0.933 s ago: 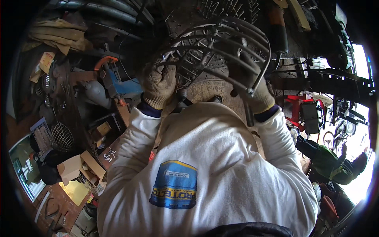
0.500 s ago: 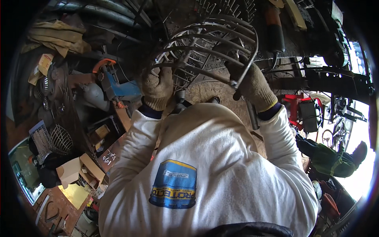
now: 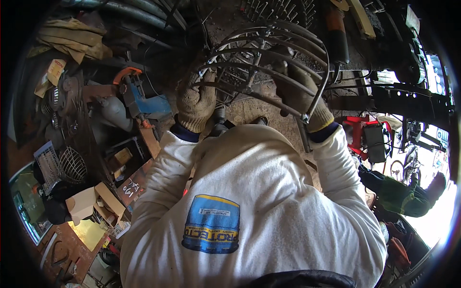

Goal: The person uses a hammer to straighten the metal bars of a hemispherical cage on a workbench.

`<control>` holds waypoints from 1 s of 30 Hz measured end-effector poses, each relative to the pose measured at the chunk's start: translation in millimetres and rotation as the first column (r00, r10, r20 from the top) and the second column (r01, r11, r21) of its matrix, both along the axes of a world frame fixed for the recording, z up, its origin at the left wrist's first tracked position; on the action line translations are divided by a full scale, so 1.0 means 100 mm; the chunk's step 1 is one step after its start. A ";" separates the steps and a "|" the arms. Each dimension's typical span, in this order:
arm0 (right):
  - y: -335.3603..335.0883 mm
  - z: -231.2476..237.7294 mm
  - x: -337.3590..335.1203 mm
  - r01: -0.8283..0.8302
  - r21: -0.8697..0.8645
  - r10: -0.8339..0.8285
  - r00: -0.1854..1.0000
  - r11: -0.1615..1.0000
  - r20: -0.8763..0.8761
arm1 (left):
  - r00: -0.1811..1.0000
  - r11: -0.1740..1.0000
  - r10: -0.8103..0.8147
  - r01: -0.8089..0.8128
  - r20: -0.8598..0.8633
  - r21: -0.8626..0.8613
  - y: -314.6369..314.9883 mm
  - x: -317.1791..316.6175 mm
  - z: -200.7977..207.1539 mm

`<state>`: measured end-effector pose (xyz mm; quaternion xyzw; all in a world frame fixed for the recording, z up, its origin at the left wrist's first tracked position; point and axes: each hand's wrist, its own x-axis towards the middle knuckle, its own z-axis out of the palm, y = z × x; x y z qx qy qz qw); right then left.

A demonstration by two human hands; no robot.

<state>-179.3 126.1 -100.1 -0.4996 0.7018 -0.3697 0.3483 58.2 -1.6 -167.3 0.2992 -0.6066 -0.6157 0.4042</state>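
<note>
While in left hand [image 3: 197,98], barred cage [image 3: 254,67]

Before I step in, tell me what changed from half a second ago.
The metal frame swung right, its near corner coming closer to the white shirt. The left hand kept its grip; the right hand stayed at the frame's right side. The blue tool stayed put.

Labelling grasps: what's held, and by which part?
A curved metal frame: the left hand grips its left end; the right hand is behind the right-side bars, exact hold hidden.
</note>
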 end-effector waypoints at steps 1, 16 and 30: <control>0.01 0.04 0.03 0.003 -0.021 -0.004 0.999 1.000 -0.037 | 1.000 0.999 0.015 -0.014 -0.016 0.046 0.00 0.00 -0.02; 0.29 0.13 -0.03 0.268 0.292 -0.372 0.837 0.918 0.402 | 0.942 0.881 0.293 -0.200 0.165 -0.428 0.05 -0.16 0.29; -0.03 0.66 -0.22 0.160 -0.744 -0.080 0.987 0.649 0.142 | 0.816 0.637 -0.085 0.485 -0.571 0.599 -0.21 0.21 1.13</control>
